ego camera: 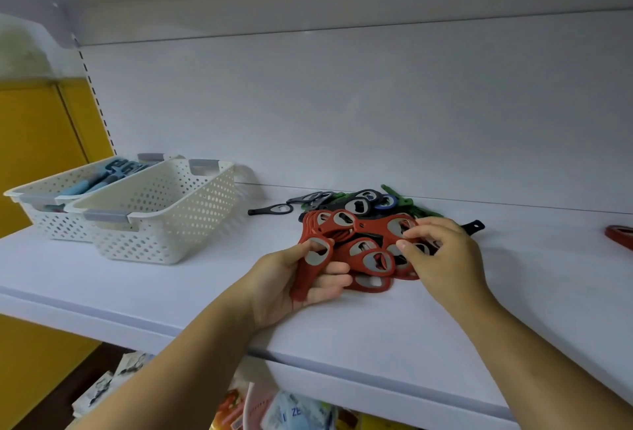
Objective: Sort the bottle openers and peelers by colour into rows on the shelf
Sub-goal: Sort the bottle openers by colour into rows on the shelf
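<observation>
Several red openers [363,227], seemingly metal-lined, lie heaped.

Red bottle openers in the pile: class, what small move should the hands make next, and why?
Probably lift the top red opener that the right hand pinches and add it to the held red opener in the left hand, since black, green and blue openers lie mixed behind.

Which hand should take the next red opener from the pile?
Right. The left hand already grips a red opener; the right hand has its fingertips on the red opener pile, probably ready to pick.
</observation>
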